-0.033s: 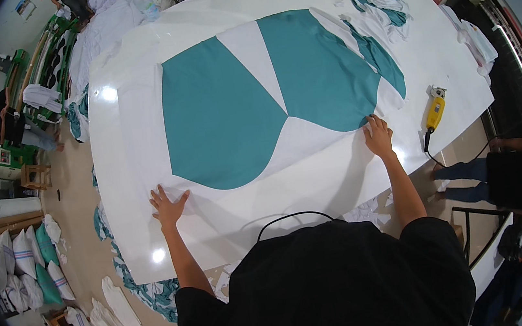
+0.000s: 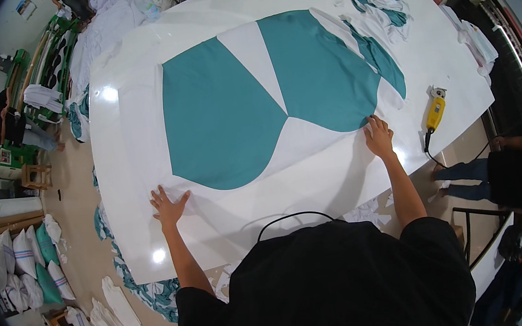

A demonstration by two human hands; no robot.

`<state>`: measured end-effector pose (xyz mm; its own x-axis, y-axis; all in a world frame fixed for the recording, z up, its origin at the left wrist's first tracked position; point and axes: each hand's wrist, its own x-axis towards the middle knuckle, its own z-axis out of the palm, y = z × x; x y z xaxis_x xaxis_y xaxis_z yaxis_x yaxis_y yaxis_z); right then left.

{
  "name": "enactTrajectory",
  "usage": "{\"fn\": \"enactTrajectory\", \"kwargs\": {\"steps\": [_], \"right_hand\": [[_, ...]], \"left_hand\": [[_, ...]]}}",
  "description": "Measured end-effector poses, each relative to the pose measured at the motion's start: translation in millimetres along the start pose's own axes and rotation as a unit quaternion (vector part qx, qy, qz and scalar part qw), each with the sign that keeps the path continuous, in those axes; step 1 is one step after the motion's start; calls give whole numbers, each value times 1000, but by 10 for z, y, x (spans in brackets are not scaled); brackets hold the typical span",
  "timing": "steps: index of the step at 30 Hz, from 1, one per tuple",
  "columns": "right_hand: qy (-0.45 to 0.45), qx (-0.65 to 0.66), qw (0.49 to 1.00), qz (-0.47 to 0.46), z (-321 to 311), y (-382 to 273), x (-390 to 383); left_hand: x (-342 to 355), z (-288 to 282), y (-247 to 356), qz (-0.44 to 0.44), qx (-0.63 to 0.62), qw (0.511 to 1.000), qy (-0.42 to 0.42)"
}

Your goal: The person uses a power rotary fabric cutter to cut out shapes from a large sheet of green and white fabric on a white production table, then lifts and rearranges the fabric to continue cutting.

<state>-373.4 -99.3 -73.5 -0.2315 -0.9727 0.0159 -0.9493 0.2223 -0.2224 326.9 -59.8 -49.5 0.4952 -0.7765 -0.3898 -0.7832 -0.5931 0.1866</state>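
Note:
A white fabric sheet (image 2: 247,54) printed with large teal panels (image 2: 217,123) lies spread on the white table (image 2: 443,56). My left hand (image 2: 170,205) rests open, fingers spread, on the white margin at the sheet's near left corner. My right hand (image 2: 377,134) lies open, fingertips touching the lower edge of the right teal panel. To the right of it sits a yellow electric cutter (image 2: 435,109) with a black cord.
Teal and white scraps (image 2: 378,5) lie at the table's back right. A person (image 2: 516,174) stands beside the right edge, another (image 2: 15,121) at far left. Sacks (image 2: 26,263) and cloth heaps (image 2: 147,294) lie on the left floor; a black railing (image 2: 469,235) is lower right.

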Motion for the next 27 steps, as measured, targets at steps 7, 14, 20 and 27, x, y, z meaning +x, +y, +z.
{"fn": "enactTrajectory", "kwargs": {"steps": [7, 14, 20, 27], "right_hand": [[13, 4, 1000, 4, -39, 124, -49], [58, 58, 997, 13, -109, 373, -8], [286, 51, 955, 67, -537, 1258, 313], [234, -6, 857, 459, -696, 2390, 771]], "left_hand": [[-63, -23, -1, -18, 0, 1000, -22], [-93, -69, -13, -42, 11, 998, -51], [-223, 53, -29, -61, 3, 998, -31], [-615, 458, 313, -18, 33, 999, 35]]}}
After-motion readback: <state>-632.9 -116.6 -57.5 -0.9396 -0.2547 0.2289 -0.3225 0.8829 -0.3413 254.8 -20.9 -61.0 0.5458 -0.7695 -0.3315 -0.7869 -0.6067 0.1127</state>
